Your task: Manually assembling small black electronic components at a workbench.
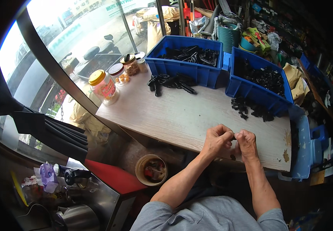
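Note:
Over the front edge of the pale wooden table [197,115], my left hand [216,140] and my right hand [247,143] meet with fingers pinched. A tiny dark bit shows between the fingertips; its kind is too small and covered to tell. Just beyond my right hand lies a pile of small black parts [247,109]. Behind that pile stands a blue bin [247,90] of similar small black pieces. Farther left, longer black plastic parts [170,82] lie loose in front of another blue bin [185,69], which holds more long black parts.
Jars, one a yellow-lidded jar [104,87], line the table's left end by the window. Below the table's front edge stands a round waste bucket [151,170]. A red-topped cabinet [114,177] is at lower left, a light blue plastic container [302,144] at the right.

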